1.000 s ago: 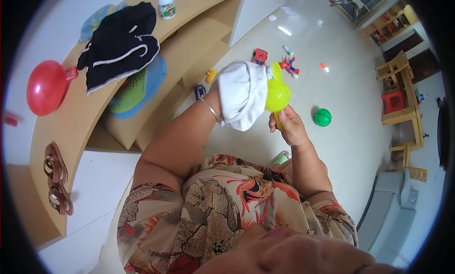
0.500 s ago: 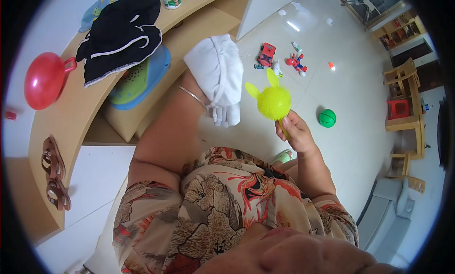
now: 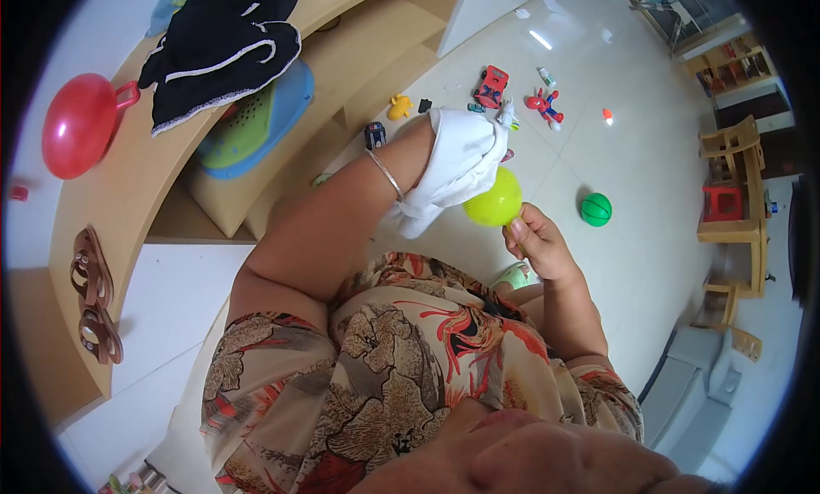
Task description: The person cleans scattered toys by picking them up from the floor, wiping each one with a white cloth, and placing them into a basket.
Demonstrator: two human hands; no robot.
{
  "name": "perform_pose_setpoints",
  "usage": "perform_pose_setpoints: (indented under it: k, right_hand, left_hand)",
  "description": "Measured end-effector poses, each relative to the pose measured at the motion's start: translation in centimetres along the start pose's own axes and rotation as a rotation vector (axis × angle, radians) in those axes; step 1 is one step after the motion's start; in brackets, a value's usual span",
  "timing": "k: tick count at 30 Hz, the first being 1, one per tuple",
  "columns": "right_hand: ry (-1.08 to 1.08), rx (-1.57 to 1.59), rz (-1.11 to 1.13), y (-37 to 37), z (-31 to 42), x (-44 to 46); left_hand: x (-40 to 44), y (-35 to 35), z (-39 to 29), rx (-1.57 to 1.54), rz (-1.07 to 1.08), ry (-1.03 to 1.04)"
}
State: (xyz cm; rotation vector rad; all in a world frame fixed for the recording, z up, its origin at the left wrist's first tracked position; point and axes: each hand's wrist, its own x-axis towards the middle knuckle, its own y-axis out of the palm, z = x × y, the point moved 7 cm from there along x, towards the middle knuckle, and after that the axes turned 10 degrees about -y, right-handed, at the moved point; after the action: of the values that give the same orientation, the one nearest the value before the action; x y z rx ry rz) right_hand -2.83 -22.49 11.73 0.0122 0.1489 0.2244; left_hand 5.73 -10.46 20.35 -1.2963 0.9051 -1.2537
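My right hand is closed around the thin handle of a yellow-green, spiky toy wand with a round head. A white cloth covers my left hand, so its fingers are hidden; only the wrist with a bangle shows. The cloth lies against the upper left side of the toy's head and hides its rabbit ears.
On the tiled floor lie a red toy car, a red-and-blue figure, a green ball and a yellow toy. The curved wooden counter at left carries black clothing, a red balloon-like ball and brown sandals.
My left hand has moved right and up with the white cloth, from apart to up against the toy's head, covering its ears. My right hand keeps its grip and barely moves.
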Motion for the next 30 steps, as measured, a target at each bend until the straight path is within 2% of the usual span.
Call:
perform_pose_setpoints:
  k: [3, 6, 7, 9, 11, 13, 15, 16, 17, 19, 20, 22, 23, 25, 30]
  right_hand:
    - [-0.004, 0.045, -0.05, -0.3, 0.7, 0.0]
    - [-0.027, 0.047, -0.054, -0.6, 0.7, -0.1]
    - [-0.017, 0.026, -0.053, -0.5, 0.8, -0.1]
    - [-0.006, 0.004, -0.062, -0.7, 1.0, -0.3]
    - [-0.013, 0.007, -0.064, -0.9, 1.1, -0.4]
    - [-0.017, 0.03, -0.084, -1.1, 1.1, -0.4]
    - [-0.016, 0.052, -0.104, -1.3, 0.9, -0.4]
    - [-0.032, 0.075, -0.099, -1.3, 0.8, -0.2]
    - [-0.048, 0.099, -0.094, -1.3, 0.9, -0.1]
    - [-0.059, 0.141, -0.099, -1.0, 1.1, 0.1]
    - [-0.07, 0.181, -0.099, -0.9, 1.3, 0.2]
    - [-0.06, 0.208, -0.119, -0.9, 1.3, 0.2]
    - [-0.047, 0.237, -0.134, -1.0, 1.2, 0.3]
    - [-0.042, 0.276, -0.147, -0.9, 1.1, 0.3]
    - [-0.033, 0.341, -0.159, -0.8, 0.9, 0.4]
  left_hand:
    - [-0.1, -0.2, 0.7, -0.013, -0.069, -0.035]
    - [0.0, 0.5, 1.1, -0.253, -0.197, -0.009]
    - [-0.1, 1.1, 2.3, -0.346, -0.165, -0.136]
    - [-0.9, 1.1, 3.6, -0.441, -0.133, -0.255]
    - [-2.8, 1.1, 5.6, -0.717, -0.077, -0.491]
    - [-2.9, 2.3, 6.3, -0.858, -0.043, -0.601]
    - [-3.1, -0.4, 5.7, -0.797, -0.667, -0.316]
    - [-3.2, 0.2, 5.6, -0.802, -0.666, -0.313]
    - [-3.0, 1.5, 6.2, -1.107, -0.536, -0.435]
    - [-3.2, 2.4, 6.4, -1.405, -0.384, -0.55]
    - [-3.3, -0.2, 5.9, -0.928, -0.464, -0.44]
    - [-3.3, -1.5, 4.5, -0.453, -0.526, -0.315]
    - [-3.2, -0.3, 5.0, -0.669, -0.458, -0.386]
    - [-3.1, 1.3, 5.4, -0.888, -0.382, -0.451]
    - [-3.0, 1.8, 4.2, -0.84, -0.254, -0.375]
